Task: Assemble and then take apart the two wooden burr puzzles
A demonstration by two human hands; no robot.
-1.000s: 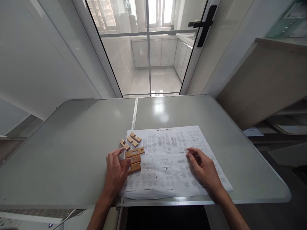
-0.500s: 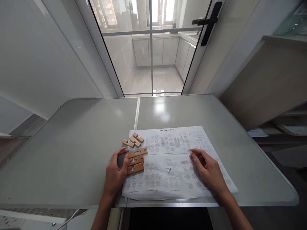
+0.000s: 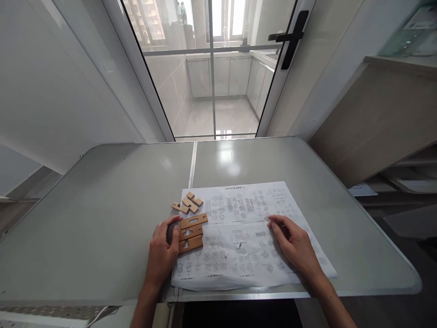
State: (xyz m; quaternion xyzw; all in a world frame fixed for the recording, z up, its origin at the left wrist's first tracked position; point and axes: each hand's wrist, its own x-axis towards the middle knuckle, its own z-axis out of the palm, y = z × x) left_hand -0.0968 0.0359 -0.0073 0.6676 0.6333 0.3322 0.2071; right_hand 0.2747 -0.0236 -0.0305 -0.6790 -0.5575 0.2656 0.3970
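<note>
A large printed instruction sheet [image 3: 246,228] lies on the grey table [image 3: 102,218]. Three long slotted wooden pieces [image 3: 191,232] lie side by side at the sheet's left edge. My left hand [image 3: 160,255] is curled against their left ends, thumb and fingers touching them. Several smaller wooden pieces [image 3: 187,204] sit just beyond, at the sheet's upper left corner. My right hand [image 3: 293,246] rests palm down on the right part of the sheet, fingers loosely bent, holding nothing.
A glass door [image 3: 211,68] with a black handle [image 3: 290,36] stands behind the table. A wooden shelf unit [image 3: 382,118] is at the right. The table's front edge [image 3: 239,296] is close to my body.
My left hand slid off the top of the long wooden pieces to their left ends. The view shifted slightly. My right hand stayed on the sheet.
</note>
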